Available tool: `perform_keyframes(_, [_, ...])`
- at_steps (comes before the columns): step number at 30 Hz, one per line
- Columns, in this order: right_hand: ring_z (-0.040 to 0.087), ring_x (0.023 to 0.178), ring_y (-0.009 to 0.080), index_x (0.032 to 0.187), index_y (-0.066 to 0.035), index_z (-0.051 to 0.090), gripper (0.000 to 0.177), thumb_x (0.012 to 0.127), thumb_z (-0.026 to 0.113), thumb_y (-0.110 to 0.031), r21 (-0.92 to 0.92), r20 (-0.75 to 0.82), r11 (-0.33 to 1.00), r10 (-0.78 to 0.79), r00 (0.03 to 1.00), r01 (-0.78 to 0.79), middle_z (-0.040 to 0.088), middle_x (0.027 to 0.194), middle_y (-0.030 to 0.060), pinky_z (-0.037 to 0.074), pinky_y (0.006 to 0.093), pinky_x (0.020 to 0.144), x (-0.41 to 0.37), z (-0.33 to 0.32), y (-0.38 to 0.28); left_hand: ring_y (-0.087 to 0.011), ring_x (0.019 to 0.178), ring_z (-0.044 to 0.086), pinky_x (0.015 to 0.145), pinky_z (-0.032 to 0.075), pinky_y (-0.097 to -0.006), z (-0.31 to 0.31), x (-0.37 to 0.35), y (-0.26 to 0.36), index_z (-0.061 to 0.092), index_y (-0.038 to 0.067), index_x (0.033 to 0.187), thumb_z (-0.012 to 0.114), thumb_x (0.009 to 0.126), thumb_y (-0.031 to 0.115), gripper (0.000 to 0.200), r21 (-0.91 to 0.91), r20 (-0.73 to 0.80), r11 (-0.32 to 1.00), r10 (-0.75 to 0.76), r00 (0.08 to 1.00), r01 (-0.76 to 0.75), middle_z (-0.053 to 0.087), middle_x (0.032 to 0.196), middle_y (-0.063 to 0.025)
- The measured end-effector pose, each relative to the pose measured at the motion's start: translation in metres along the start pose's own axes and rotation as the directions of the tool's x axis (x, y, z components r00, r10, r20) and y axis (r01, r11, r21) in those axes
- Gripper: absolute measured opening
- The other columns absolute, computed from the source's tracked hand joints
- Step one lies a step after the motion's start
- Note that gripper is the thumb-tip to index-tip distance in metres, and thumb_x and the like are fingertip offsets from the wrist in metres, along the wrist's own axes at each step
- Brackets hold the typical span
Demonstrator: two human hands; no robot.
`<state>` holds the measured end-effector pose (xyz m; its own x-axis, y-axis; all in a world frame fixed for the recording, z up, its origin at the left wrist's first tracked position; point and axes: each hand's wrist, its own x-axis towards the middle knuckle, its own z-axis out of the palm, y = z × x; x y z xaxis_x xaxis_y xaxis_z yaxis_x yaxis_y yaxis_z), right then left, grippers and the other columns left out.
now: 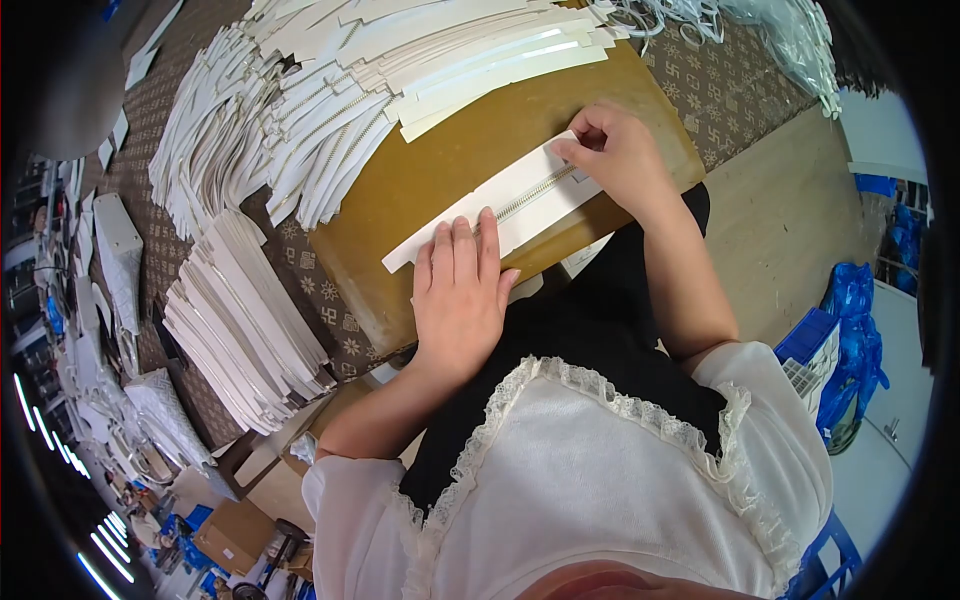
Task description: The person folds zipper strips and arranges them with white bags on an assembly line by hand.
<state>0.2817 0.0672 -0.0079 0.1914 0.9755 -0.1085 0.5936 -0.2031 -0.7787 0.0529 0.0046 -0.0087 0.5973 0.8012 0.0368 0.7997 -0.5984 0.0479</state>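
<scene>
Past the white lace-trimmed blouse [600, 470], a white strip of fabric with a metal zipper [520, 197] is pressed down by the flat left hand [460, 295] and pinched at its far right end by the right hand [615, 150]; straightening seems to be in hand, and even tension is needed next.

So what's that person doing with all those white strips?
A person is working on one white zipper strip that lies on a brown board. The left hand presses flat on one end, and the right hand pinches the other end. Stacks of white strips lie beside the board on a patterned table.
</scene>
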Motion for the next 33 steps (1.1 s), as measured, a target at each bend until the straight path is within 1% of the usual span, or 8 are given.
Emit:
perform_keyframes(3, [0.055, 0.068, 0.0129, 0.081, 0.001, 0.063, 0.019, 0.079, 0.074, -0.014, 0.0, 0.0, 1.0, -0.014, 1.0, 0.014, 0.058, 0.078, 0.0039, 0.046, 0.028, 0.064, 0.0, 0.0, 0.0, -0.0349, 0.116, 0.048, 0.101, 0.036, -0.0455, -0.004, 0.006, 0.001, 0.043, 0.003, 0.14, 0.06, 0.089, 0.035, 0.063, -0.008, -0.02, 1.0, 0.007, 1.0, -0.008, 0.049, 0.125, -0.0198])
perform_keyframes(6, [0.055, 0.068, 0.0128, 0.082, 0.001, 0.063, 0.019, 0.079, 0.075, -0.014, 0.002, -0.002, 1.0, -0.029, 1.0, 0.029, 0.057, 0.077, 0.0038, 0.046, 0.0279, 0.064, 0.0, 0.001, 0.001, -0.033, 0.119, 0.045, 0.103, 0.034, -0.0469, -0.016, 0.018, 0.01, 0.044, 0.001, 0.138, 0.055, 0.092, 0.038, 0.06, -0.043, 0.172, 0.994, -0.093, 0.981, 0.102, 0.049, 0.126, -0.0184])
perform_keyframes(7, [0.054, 0.068, 0.0128, 0.082, 0.001, 0.063, 0.019, 0.079, 0.074, -0.013, 0.001, -0.003, 0.999, -0.035, 0.999, 0.035, 0.057, 0.077, 0.0037, 0.046, 0.0278, 0.063, 0.0, 0.002, 0.001, -0.033, 0.119, 0.045, 0.103, 0.034, -0.0469, -0.014, 0.023, 0.013, 0.044, 0.001, 0.138, 0.055, 0.092, 0.038, 0.06, -0.043, 0.17, 0.994, -0.09, 0.981, 0.099, 0.049, 0.126, -0.0184])
perform_keyframes(10, [0.054, 0.068, 0.0126, 0.082, 0.0, 0.063, 0.018, 0.079, 0.074, -0.013, -0.005, 0.015, 0.998, -0.064, 0.998, 0.064, 0.056, 0.077, 0.0033, 0.045, 0.0275, 0.063, 0.002, 0.0, 0.006, -0.0333, 0.119, 0.044, 0.102, 0.035, -0.045, -0.005, 0.039, 0.023, 0.046, -0.002, 0.135, 0.055, 0.092, 0.036, 0.058, -0.165, -0.093, 0.986, 0.022, 0.995, -0.037, 0.049, 0.127, -0.0187])
perform_keyframes(14, [0.054, 0.068, 0.0122, 0.082, 0.0, 0.063, 0.017, 0.079, 0.074, -0.013, 0.002, 0.047, 0.995, -0.097, 0.994, 0.097, 0.056, 0.077, 0.0027, 0.044, 0.0271, 0.062, 0.006, -0.01, 0.007, -0.0333, 0.119, 0.044, 0.103, 0.036, -0.043, 0.006, 0.047, 0.035, 0.047, -0.007, 0.132, 0.055, 0.092, 0.034, 0.058, -0.044, -0.092, 0.996, 0.075, 0.993, -0.08, 0.049, 0.127, -0.0191])
perform_keyframes(20, [0.054, 0.069, 0.0121, 0.082, 0.0, 0.064, 0.016, 0.079, 0.073, -0.013, 0.062, 0.098, 0.998, -0.027, 0.995, 0.021, 0.058, 0.079, 0.0028, 0.045, 0.0277, 0.062, 0.012, -0.018, 0.008, -0.0334, 0.118, 0.045, 0.103, 0.036, -0.0416, 0.003, 0.047, 0.037, 0.047, -0.01, 0.13, 0.055, 0.092, 0.033, 0.058, -0.068, -0.085, 0.995, 0.069, 0.994, -0.075, 0.049, 0.128, -0.0197])
perform_keyframes(27, [0.056, 0.069, 0.0139, 0.082, 0.0, 0.064, 0.016, 0.078, 0.073, -0.012, 0.011, 0.083, 0.999, -0.04, 0.996, 0.039, 0.059, 0.08, 0.005, 0.046, 0.0286, 0.062, 0.014, -0.015, 0.01, -0.0323, 0.116, 0.047, 0.102, 0.036, -0.0417, 0.003, 0.048, 0.039, 0.047, -0.009, 0.131, 0.056, 0.091, 0.034, 0.059, -0.077, -0.101, 0.995, 0.052, 0.993, -0.06, 0.049, 0.127, -0.0189])
perform_keyframes(33, [0.057, 0.069, 0.0153, 0.079, 0.0, 0.063, 0.016, 0.078, 0.073, -0.012, -0.033, 0.05, 0.998, -0.058, 0.997, 0.06, 0.059, 0.08, 0.0063, 0.047, 0.029, 0.062, 0.013, -0.012, 0.009, -0.0256, 0.101, 0.049, 0.093, 0.039, -0.0392, 0.003, 0.059, 0.043, 0.05, -0.003, 0.13, 0.058, 0.089, 0.036, 0.057, -0.016, -0.096, 0.999, 0.028, 0.995, -0.03, 0.051, 0.108, -0.0116])
